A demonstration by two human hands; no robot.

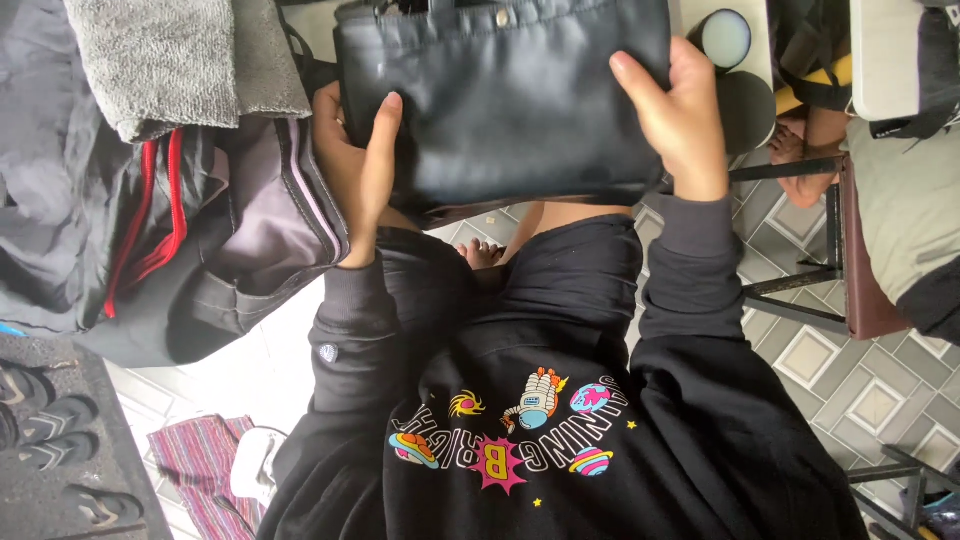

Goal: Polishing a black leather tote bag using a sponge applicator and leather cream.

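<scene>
From the head cam: both hands are on a flat black bag [505, 100] held up in front of the knees. Left hand [358, 160] clamps the bag's left edge, thumb over the front; right hand [685, 115] grips the right edge. Grey backpack [250, 230] just left, probably unzipped, hard to tell.

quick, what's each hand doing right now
Left hand: closed on the left edge of the black bag.
Right hand: closed on the bag's right edge.
</scene>
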